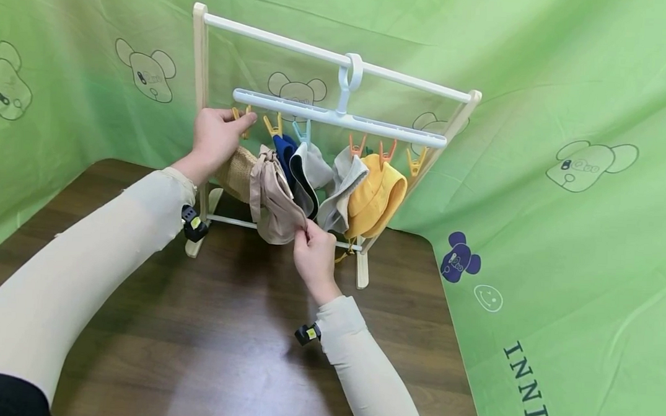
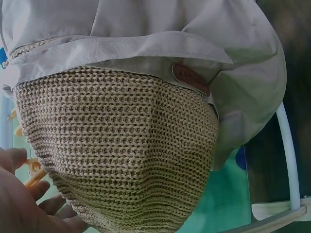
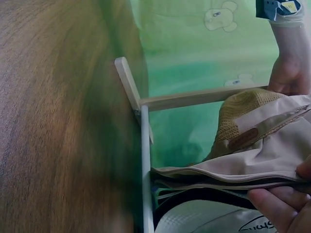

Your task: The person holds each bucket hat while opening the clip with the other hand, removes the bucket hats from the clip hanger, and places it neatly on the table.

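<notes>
My left hand [image 1: 219, 135] pinches a yellow clothespin [image 1: 244, 114] under the left end of a white hanger bar [image 1: 293, 107]. A tan knit hat [image 2: 116, 141] hangs close below that hand. In front of it, partly covering it, is a beige fabric hat [image 1: 274, 205] with a small brown label. My right hand [image 1: 315, 254] pinches the brim of this beige hat between thumb and fingers. Behind the beige hat, a navy hat [image 1: 284, 153], a grey hat with a dark brim edge [image 1: 312, 167], a light grey hat [image 1: 342, 186] and a yellow hat [image 1: 372, 197] hang from clothespins.
The hanger hooks over the top rail [image 1: 284, 41] of a wooden rack that stands on a dark wood table [image 1: 237, 346]. A yellow clothespin [image 1: 415, 162] hangs at the bar's right end. Green cloth [image 1: 577, 231] with bear prints surrounds the table.
</notes>
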Motion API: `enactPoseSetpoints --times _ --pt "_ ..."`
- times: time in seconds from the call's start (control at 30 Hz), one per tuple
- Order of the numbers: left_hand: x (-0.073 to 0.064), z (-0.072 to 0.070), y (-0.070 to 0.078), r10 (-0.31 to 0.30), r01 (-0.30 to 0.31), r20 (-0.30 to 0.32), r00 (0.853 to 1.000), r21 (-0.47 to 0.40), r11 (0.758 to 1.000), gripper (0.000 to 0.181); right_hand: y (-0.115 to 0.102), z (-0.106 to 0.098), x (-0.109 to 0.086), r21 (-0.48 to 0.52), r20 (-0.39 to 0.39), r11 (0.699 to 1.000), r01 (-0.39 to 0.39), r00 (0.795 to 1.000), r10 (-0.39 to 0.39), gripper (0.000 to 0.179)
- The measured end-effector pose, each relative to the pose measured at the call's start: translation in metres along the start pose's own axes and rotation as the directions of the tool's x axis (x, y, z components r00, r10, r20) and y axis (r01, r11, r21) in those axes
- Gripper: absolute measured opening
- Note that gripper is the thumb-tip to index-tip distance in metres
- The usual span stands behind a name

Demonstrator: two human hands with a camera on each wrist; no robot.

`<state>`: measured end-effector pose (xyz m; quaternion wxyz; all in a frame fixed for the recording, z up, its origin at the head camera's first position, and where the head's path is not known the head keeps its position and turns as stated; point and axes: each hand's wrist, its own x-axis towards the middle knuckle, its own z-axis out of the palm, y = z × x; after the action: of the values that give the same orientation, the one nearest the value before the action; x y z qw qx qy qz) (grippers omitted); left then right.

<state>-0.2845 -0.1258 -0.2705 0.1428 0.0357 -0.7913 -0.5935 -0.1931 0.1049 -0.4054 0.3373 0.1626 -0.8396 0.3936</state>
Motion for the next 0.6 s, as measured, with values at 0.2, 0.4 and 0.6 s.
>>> enactPoseSetpoints --times 0.2,0.4,0.6 --pt "-0.0014 0.0 -0.0012 -0.002 0.002 -0.01 1.0 0.008 1.0 0.046 0.0011 -0.0021 -0.0018 0.001 0.013 1.0 0.009 1.0 -0.009 0.022" --pt "-0.0037 -0.0001 -0.0007 0.002 -0.002 -0.009 1.0 0.018 1.0 0.047 0.0022 -0.0042 -0.0042 0.003 0.011 0.999 0.034 0.999 -0.034 0.016" --pt "-0.0058 -0.0033 0.0009 0.004 -0.004 0.006 1.0 0.031 1.0 0.045 0.0038 -0.0057 -0.0055 0.016 -0.005 0.998 0.066 0.998 -0.065 0.015"
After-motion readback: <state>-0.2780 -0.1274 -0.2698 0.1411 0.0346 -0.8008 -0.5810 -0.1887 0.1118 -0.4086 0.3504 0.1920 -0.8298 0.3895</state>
